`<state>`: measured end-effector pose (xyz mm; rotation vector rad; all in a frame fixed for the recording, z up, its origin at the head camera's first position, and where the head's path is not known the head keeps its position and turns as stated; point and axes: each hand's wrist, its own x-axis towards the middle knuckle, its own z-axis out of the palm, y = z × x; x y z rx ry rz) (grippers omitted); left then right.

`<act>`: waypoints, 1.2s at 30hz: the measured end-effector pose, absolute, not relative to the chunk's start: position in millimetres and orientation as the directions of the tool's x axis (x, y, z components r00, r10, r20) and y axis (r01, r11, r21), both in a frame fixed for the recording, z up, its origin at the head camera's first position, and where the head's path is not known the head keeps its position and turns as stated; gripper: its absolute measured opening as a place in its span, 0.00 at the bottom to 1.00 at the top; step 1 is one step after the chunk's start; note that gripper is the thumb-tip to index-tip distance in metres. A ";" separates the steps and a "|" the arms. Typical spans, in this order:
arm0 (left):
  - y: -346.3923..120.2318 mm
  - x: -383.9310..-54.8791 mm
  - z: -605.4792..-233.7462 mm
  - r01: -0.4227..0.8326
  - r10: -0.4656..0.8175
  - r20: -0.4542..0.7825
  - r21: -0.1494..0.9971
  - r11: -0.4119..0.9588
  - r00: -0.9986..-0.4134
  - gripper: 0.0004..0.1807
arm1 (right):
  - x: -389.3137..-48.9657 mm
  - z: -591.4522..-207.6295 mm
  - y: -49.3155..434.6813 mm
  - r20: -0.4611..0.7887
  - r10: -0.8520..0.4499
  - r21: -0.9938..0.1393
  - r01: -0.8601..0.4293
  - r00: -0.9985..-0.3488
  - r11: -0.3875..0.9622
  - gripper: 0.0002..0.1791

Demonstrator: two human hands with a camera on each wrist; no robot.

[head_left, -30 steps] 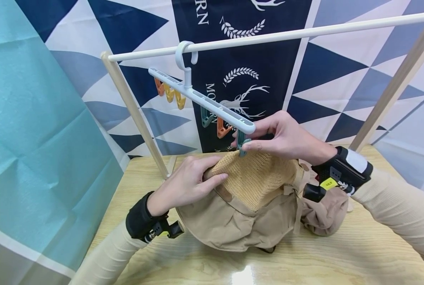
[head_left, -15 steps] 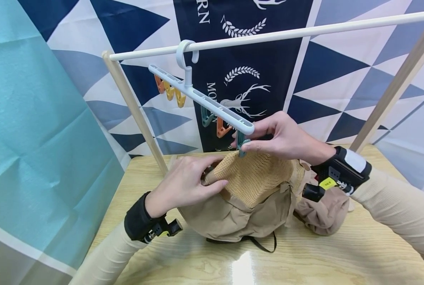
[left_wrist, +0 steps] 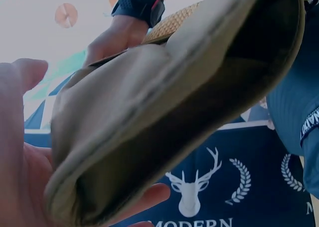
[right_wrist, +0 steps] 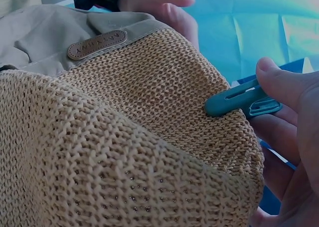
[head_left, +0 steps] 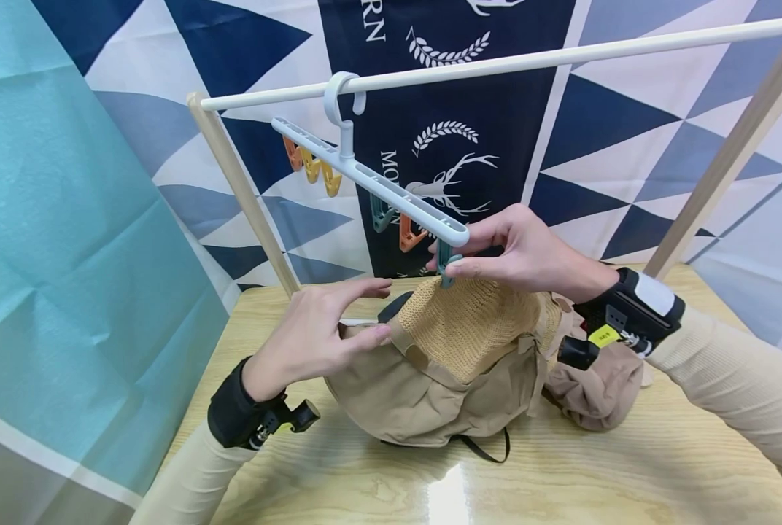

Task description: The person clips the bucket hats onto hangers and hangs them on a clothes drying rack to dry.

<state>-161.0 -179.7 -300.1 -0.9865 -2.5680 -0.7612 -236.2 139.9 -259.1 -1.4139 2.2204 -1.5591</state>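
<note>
A sun hat with a woven straw crown and a beige fabric brim hangs low over the table, a brown label on its band. My right hand pinches a teal clothes peg at the near end of a pale blue clip hanger. The peg's tip overlaps the top of the woven crown. Left of the hat, my left hand is empty, thumb and fingers apart. The left wrist view shows that hand close beside the brim's edge.
The hanger hooks over a white rod between wooden posts. Other orange, yellow and teal pegs hang from it. A brownish fabric item lies right of the hat on the wooden table.
My left hand has let go of the hat's edge and moved left, fingers opening. The brim has swung and a black strap shows beneath it. My right hand stays at the peg.
</note>
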 end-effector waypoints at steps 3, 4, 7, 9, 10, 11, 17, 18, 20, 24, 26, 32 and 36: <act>-185.6 -160.1 -301.0 0.676 0.523 0.432 0.398 0.620 -0.735 0.50 | -236.1 -259.5 139.8 0.414 -0.711 -0.775 -0.630 -0.569 0.053 0.15; -187.5 -159.8 -301.4 0.672 0.519 0.431 0.404 0.620 -0.738 0.52 | -236.3 -259.8 139.9 0.415 -0.710 -0.774 -0.631 -0.568 0.052 0.15; -193.6 -160.1 -303.8 0.666 0.508 0.436 0.411 0.623 -0.743 0.54 | -237.0 -260.7 140.1 0.418 -0.709 -0.772 -0.634 -0.568 0.052 0.16; -198.4 -161.5 -305.8 0.664 0.501 0.442 0.411 0.624 -0.744 0.54 | -237.7 -261.3 140.5 0.416 -0.710 -0.771 -0.634 -0.568 0.056 0.15; -200.9 -162.3 -307.1 0.664 0.497 0.448 0.408 0.627 -0.743 0.55 | -237.9 -261.4 140.7 0.415 -0.711 -0.771 -0.635 -0.568 0.057 0.15; -203.4 -163.4 -308.4 0.664 0.492 0.454 0.405 0.629 -0.743 0.55 | -238.0 -261.5 140.9 0.414 -0.712 -0.771 -0.635 -0.568 0.059 0.15; -218.9 -169.7 -316.7 0.650 0.457 0.480 0.396 0.648 -0.748 0.56 | -239.1 -261.7 141.2 0.418 -0.721 -0.779 -0.626 -0.552 0.027 0.16; -221.1 -170.4 -317.7 0.649 0.453 0.484 0.395 0.650 -0.749 0.56 | -239.4 -261.8 140.9 0.420 -0.722 -0.781 -0.624 -0.551 0.022 0.15; -224.9 -172.1 -319.9 0.645 0.444 0.491 0.393 0.655 -0.750 0.57 | -239.8 -262.2 140.3 0.420 -0.721 -0.783 -0.622 -0.551 0.019 0.15; -231.4 -174.0 -323.7 0.638 0.423 0.503 0.406 0.654 -0.754 0.57 | -239.9 -262.6 139.1 0.420 -0.713 -0.783 -0.622 -0.561 0.027 0.15; -233.9 -174.2 -325.6 0.632 0.408 0.508 0.420 0.651 -0.759 0.56 | -239.8 -263.2 139.0 0.420 -0.712 -0.784 -0.620 -0.563 0.027 0.14; -239.7 -177.3 -339.9 0.603 0.349 0.516 0.486 0.632 -0.782 0.48 | -239.7 -264.5 139.5 0.410 -0.713 -0.796 -0.605 -0.569 0.025 0.15; -243.7 -179.1 -352.4 0.567 0.306 0.498 0.545 0.618 -0.811 0.45 | -239.7 -265.4 138.5 0.408 -0.711 -0.799 -0.601 -0.573 0.026 0.15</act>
